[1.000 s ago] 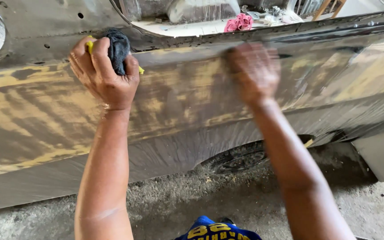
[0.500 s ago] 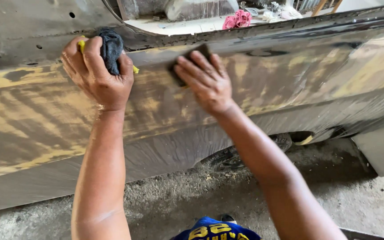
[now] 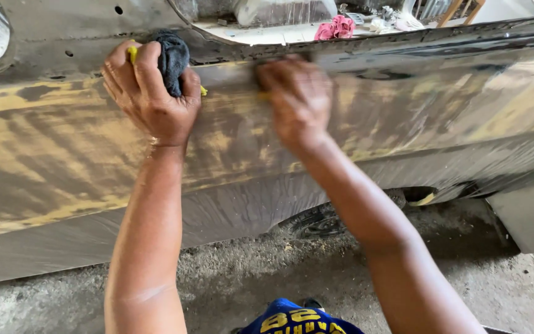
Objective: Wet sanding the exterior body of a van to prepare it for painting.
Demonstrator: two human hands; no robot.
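Car body panel (image 3: 403, 117), dark and streaked with yellowish filler, fills most of the view, its left and right ends cut off by the frame and its lower edge above a gritty concrete floor (image 3: 267, 272). Left hand (image 3: 152, 93) presses against the panel's upper edge, fingers clamped on a dark cloth (image 3: 173, 59) with a bit of yellow showing beneath. Right hand (image 3: 295, 102) is blurred, lying flat on the panel near its upper edge; whether it grips anything underneath cannot be told, and only part of a tyre (image 3: 316, 222) shows below.
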